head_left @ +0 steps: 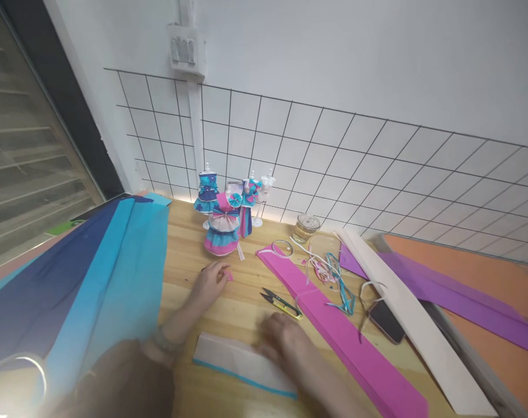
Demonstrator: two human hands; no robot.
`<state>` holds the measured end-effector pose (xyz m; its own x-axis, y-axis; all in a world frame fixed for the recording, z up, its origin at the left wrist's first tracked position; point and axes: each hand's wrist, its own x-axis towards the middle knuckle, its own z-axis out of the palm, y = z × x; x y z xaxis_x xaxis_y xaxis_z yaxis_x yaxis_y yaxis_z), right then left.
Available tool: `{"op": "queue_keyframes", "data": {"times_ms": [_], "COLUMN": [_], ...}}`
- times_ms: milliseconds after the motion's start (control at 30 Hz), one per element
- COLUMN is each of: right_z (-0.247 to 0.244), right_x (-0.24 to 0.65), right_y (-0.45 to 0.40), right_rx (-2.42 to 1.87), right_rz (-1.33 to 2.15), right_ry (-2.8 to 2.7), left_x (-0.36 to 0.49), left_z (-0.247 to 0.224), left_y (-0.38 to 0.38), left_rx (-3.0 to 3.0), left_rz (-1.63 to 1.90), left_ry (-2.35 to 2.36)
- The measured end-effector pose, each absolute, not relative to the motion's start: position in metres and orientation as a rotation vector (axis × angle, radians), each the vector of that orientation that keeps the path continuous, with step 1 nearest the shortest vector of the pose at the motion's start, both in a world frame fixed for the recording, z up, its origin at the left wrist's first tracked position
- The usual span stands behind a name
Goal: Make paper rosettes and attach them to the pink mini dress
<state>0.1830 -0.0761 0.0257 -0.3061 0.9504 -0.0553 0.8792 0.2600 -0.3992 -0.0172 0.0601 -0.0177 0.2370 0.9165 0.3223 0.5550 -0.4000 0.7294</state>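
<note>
My left hand (209, 284) is low over the wooden table, its fingers drawn together at a small pink scrap (230, 277). Smeared by motion, my right hand (284, 342) is over the right part of a pale strip with a blue edge (229, 355); whether it touches the strip I cannot tell. Yellow-handled thread snips (284, 303) lie just beyond the right hand. In front of the left hand stands a small dress form in a pink, white and blue dress (223, 226), with more small dressed forms (207, 188) behind it.
A long pink strip (329, 319) runs diagonally to the right. Beyond it are blue offcuts (344, 293), a phone (386, 321), a pale folded strip (420, 325) and purple material (455, 296). A glass jar (306, 226) stands near the wall; blue sheets (129, 261) cover the left.
</note>
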Motion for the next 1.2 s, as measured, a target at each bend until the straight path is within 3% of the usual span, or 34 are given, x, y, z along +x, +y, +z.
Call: {"op": "queue_keyframes", "data": {"times_ms": [367,633,900,1200], "right_z": [0.021,0.022,0.003,-0.004], "right_x": [0.164,0.197,0.196,0.17], "right_y": [-0.095,-0.06,-0.042,-0.04], "right_rx": [-1.618,-1.68,-1.464,-1.285], "right_rz": [0.825,1.113,1.368,1.42], "right_ry": [-2.237,-1.64,-1.184,-1.109], "left_x": [-0.015,-0.012,-0.001,0.006], "left_z": [-0.01,-0.001,0.003,-0.009], "left_y": [0.055,0.049,0.042,0.036], "left_rx": [2.116,1.667,1.056,1.088], "left_rz": [1.124,1.152,0.857,0.781], "left_ry": [1.287,1.135,0.821,0.823]}}
